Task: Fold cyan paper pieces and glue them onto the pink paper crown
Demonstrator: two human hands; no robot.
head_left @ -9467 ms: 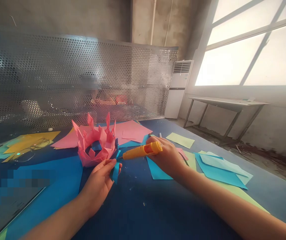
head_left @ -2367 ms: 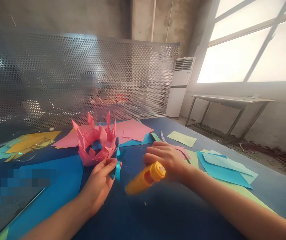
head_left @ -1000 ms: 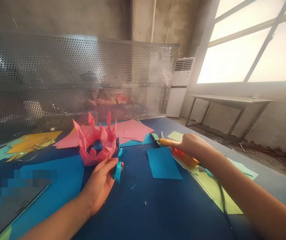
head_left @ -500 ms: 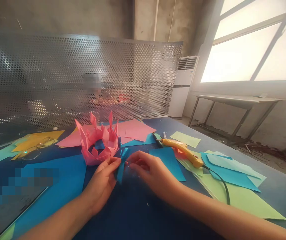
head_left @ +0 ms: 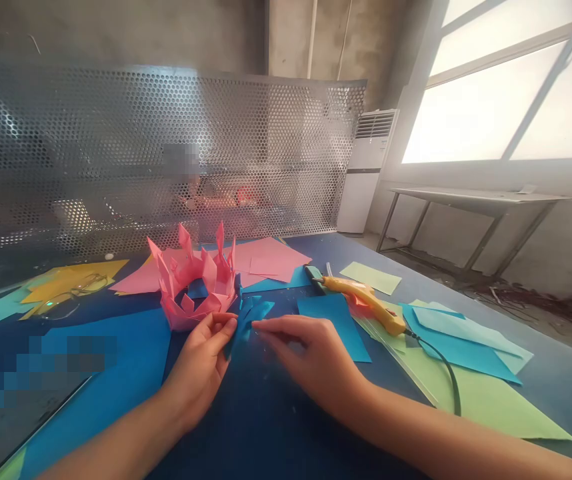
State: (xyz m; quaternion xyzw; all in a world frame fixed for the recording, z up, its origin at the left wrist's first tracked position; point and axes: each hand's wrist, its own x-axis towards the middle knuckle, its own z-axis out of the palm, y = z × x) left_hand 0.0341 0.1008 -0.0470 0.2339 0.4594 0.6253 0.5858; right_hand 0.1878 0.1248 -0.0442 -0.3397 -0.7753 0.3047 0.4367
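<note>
My left hand (head_left: 205,353) pinches a folded blue paper piece (head_left: 250,311) between thumb and fingers, above the dark blue table. The piece's pointed flaps spread up and to the right. At its right side is my right hand (head_left: 311,343), index finger stretched toward the paper and thumb a little apart from it; whether the fingertips touch the paper is hard to tell. Just behind my left hand stands a pink folded-paper crown (head_left: 197,308) with tall pointed tips.
To the right lie a yellow glue gun (head_left: 366,297) with a black cord, blue sheets (head_left: 333,327) and green sheets (head_left: 506,407). Glasses (head_left: 79,290) rest on yellow paper at left. A large blue sheet (head_left: 116,373) lies nearer. Behind the table rises a perforated metal screen (head_left: 266,147).
The blue paper piece has turned, so its flaps now fan out to the right. My right hand's fingers have straightened and its wrist has dropped slightly. My left hand keeps its hold.
</note>
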